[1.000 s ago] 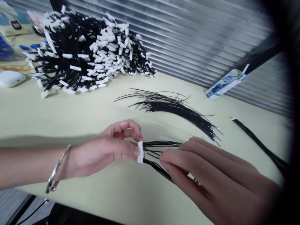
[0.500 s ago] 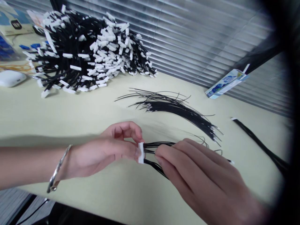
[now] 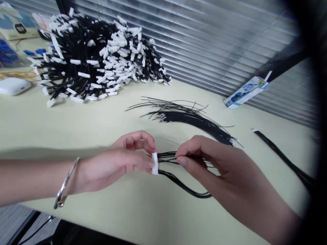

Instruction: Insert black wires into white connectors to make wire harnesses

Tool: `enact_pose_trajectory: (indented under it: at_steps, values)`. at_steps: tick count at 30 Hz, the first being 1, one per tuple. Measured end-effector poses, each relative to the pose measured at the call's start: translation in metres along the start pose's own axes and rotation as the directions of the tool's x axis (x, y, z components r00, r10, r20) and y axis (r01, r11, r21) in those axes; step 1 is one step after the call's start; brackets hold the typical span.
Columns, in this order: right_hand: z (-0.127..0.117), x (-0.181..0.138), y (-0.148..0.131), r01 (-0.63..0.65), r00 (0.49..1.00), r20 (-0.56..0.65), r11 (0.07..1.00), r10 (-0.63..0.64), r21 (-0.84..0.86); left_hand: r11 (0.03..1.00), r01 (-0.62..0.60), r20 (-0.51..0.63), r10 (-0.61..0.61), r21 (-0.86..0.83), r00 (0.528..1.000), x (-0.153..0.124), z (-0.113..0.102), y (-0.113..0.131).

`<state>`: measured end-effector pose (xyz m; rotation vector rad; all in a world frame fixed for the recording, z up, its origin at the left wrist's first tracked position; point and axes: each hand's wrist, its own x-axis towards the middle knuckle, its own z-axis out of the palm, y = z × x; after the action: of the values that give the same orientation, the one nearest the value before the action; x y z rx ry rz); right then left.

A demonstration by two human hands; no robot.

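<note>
Between thumb and fingers, my left hand (image 3: 125,158) pinches a white plastic connector (image 3: 155,164) by its left side. Several thin black wires (image 3: 182,185) run out of the connector to the right, in an upper group and a lower, looped group. My right hand (image 3: 214,170) is closed, thumb against forefinger, on black wire just right of the connector. How many wires it pinches I cannot tell. Beyond the hands lies a bundle of loose black wires (image 3: 196,122) with bare shiny ends.
A large heap of black cables with white connectors (image 3: 120,58) fills the back left. A white case (image 3: 14,86) lies at far left. Toward the blinds stands a blue-and-white carton (image 3: 245,92) with a straw. Another black cable (image 3: 281,154) lies at right.
My right hand has turned and shifted up, so its thumb and fingertips now show on the wires. The lower wires now hang in a visible loop. My left hand keeps the connector.
</note>
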<state>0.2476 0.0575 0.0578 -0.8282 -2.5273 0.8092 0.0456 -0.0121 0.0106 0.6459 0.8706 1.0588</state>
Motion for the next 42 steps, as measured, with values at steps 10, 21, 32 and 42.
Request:
enact_pose_trajectory:
  at_steps: [10,21,32,42]
  values:
    - [0.002,-0.002,0.001,0.029,0.999,-0.012,0.996,-0.030,-0.083,0.998,-0.015,-0.005,0.015,-0.066,1.000,0.003,-0.002,-0.002]
    - [0.002,-0.007,-0.003,0.250,0.961,-0.085,0.959,-0.262,-0.133,0.997,-0.030,0.022,0.032,-0.074,0.999,0.004,-0.004,-0.003]
    - [0.016,-0.010,-0.003,0.284,0.945,-0.100,0.931,-0.313,-0.231,1.000,-0.012,0.051,0.012,-0.015,0.999,0.003,-0.003,-0.003]
    - [0.016,-0.009,-0.008,0.282,0.940,-0.128,0.932,-0.316,-0.229,0.999,0.012,0.079,-0.009,-0.033,0.997,0.002,-0.006,-0.003]
